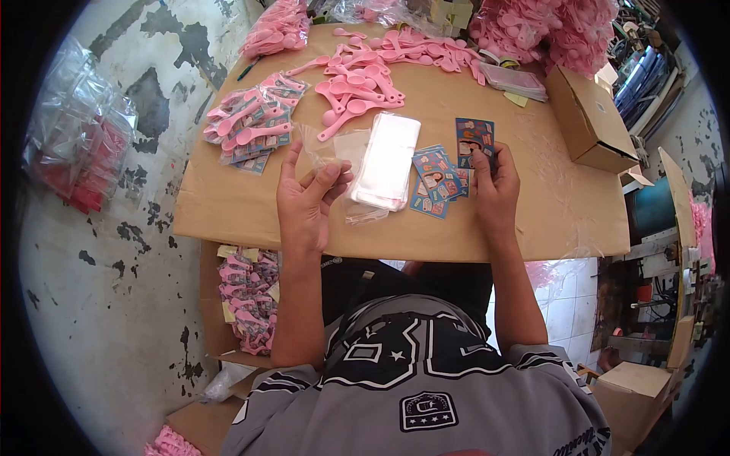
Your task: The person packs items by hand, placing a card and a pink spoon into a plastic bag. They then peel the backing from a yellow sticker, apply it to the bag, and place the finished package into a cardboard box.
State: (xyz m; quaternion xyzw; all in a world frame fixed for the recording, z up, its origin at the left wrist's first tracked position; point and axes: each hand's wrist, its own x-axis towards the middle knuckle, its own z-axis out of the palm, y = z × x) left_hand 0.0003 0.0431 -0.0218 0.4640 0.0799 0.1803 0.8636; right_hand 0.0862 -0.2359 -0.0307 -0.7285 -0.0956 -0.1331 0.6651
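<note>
Cards (469, 131), blue with small coloured pictures and a figure printed on the face, sit clamped between the thumb and fingers of our right hand (494, 176), their upper part showing beyond our thumb. With our left hand (315, 186), thumb and fingers together, we pinch a clear bag (310, 143), thin and crinkled, which rises above our fingertips. Between our hands we have a pile of clear sleeves (389, 156) and, overlapping just beside our right hand, loose blue cards (432, 182). Farther out on our brown table (555, 213), pink spoons (357, 80) lie heaped, bagged spoons (255, 121) lie left of our left hand, and a cardboard box (585, 114) stands at the right.
</note>
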